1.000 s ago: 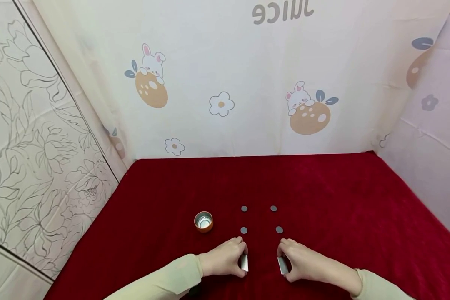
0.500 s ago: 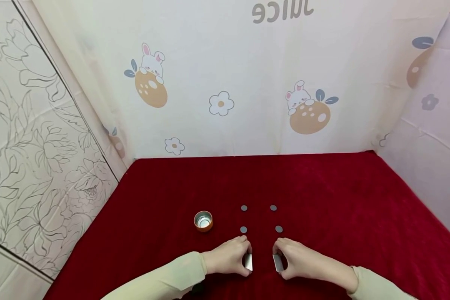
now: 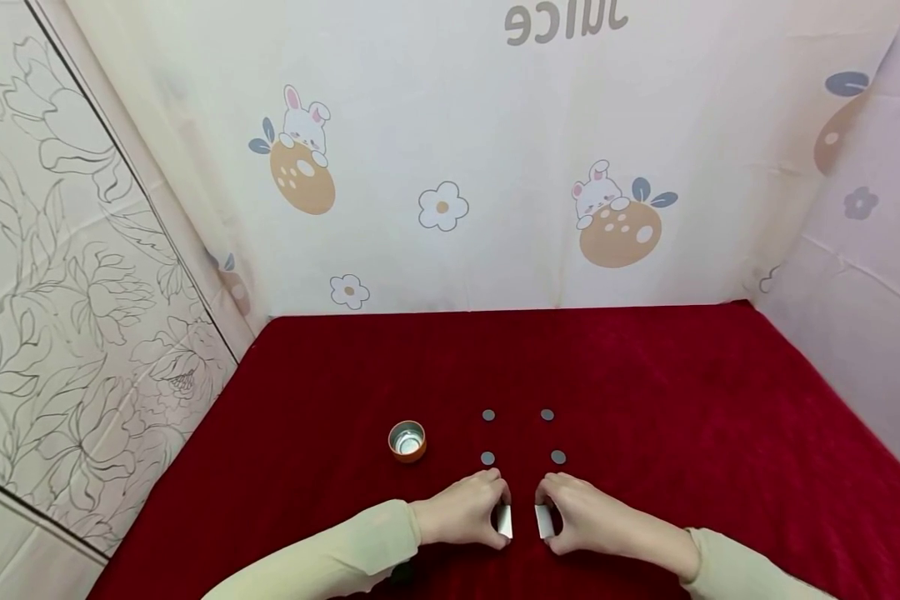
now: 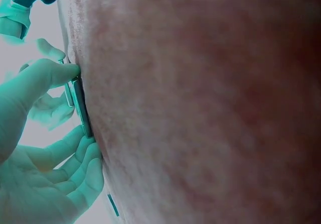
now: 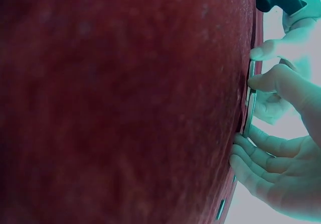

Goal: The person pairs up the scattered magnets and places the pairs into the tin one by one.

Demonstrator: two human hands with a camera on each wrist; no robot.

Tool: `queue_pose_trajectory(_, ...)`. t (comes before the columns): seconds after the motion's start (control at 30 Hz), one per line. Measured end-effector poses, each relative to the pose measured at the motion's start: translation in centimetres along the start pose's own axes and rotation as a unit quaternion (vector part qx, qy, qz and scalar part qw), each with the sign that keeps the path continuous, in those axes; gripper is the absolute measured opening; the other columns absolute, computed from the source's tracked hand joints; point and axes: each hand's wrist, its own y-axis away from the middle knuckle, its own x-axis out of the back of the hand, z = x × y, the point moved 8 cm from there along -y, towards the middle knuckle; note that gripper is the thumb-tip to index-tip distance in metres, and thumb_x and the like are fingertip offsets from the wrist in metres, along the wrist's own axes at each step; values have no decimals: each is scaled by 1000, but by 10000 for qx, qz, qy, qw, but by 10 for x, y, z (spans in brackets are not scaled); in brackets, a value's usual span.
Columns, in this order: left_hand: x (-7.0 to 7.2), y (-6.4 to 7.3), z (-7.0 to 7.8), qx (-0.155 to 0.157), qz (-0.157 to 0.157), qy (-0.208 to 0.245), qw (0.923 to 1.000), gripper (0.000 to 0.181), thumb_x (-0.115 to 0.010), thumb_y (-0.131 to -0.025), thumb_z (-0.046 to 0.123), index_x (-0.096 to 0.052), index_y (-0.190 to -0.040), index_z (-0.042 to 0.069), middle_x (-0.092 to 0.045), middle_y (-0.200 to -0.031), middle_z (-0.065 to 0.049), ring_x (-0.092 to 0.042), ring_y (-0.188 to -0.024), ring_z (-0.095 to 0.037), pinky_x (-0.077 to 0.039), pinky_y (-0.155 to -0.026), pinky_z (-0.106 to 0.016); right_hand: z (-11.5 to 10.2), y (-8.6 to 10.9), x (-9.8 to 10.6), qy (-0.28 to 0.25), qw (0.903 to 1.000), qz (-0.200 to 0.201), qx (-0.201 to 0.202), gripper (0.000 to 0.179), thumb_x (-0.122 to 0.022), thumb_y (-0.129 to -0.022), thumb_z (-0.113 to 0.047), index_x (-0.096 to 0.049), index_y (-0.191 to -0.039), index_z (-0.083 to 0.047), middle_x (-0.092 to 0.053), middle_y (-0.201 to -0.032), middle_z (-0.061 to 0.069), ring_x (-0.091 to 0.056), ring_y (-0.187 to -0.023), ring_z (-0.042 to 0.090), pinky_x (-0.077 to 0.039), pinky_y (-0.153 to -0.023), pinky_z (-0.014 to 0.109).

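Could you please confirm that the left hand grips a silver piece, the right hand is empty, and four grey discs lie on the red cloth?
Not quite: the head view shows the right hand gripping a silver piece too. The left hand grips one, and four grey discs lie on the cloth.

So we're looking at plush red cloth [image 3: 390,367], a tin [image 3: 408,457] with a shiny metal inside, matt grey discs [image 3: 558,457], smooth silvery plates [image 3: 505,522], probably metal, and slightly creased fabric curtains [image 3: 525,125].
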Motion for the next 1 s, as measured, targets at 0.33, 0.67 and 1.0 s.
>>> queue_pose_trajectory(0.33,-2,-4,1,57,25,-23,10000,31,-73,-70,29,-58,-89,9,-48,-81,6,-40,-68,1,-37,-62,-8,-5,-7,-4,129,9999,86,-54,29,-72,-57,-12,-54,-79,-9,-47,-74,-8,-38,-66,1,-38,-58,17)
queue_pose_trajectory(0.67,0,-5,1,224,43,105,9997,31,-74,-70,27,-60,-90,7,-50,-81,4,-42,-69,0,-38,-62,-9,-10,-11,-8,194,9997,99,-74,28,-72,-55,-10,-53,-77,-9,-46,-72,-7,-37,-63,1,-37,-57,17)
queue_pose_trajectory(1.0,9,2,-2,205,-22,333,9992,32,-73,-72,27,-61,-96,10,-51,-86,6,-44,-72,3,-38,-63,-9,-11,-10,-6,-210,9993,184,-261,31,-70,-54,0,-54,-80,-7,-49,-75,-6,-39,-64,1,-39,-56,18)
